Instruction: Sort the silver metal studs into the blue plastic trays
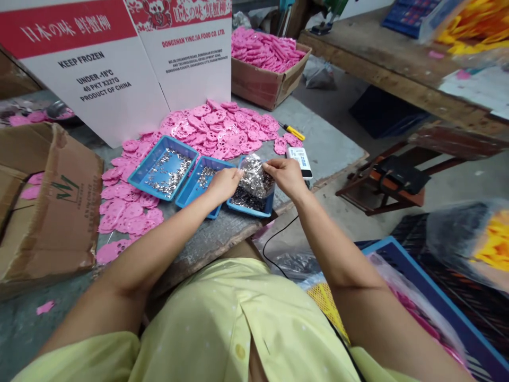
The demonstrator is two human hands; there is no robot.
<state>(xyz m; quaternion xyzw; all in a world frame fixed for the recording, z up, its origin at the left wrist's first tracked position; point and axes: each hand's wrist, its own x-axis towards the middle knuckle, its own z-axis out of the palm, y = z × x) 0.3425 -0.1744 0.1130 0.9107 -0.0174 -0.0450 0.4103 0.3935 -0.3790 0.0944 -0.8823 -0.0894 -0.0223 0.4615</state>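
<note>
A clear plastic bag [256, 175] full of small shiny metal pieces is held up between my two hands. My left hand [226, 183] pinches its left edge, and my right hand [284, 175] grips the upper right side. Directly beneath the bag sits a blue tray [260, 212] of dark small parts. To its left stand a middle blue tray [186, 197] with a few silvery pieces and a larger blue tray [138, 178] with more of them. Flat pink plastic pieces [214, 130] lie heaped behind and left of the trays.
A white and red carton [119, 74] stands behind the pink heap. At left is an open brown box [75, 201]; another box [258, 79] holds pink pieces. A yellow-handled tool [294, 132] and a white boxy item [299, 161] lie near the table edge. A wooden stool [397, 180] stands right.
</note>
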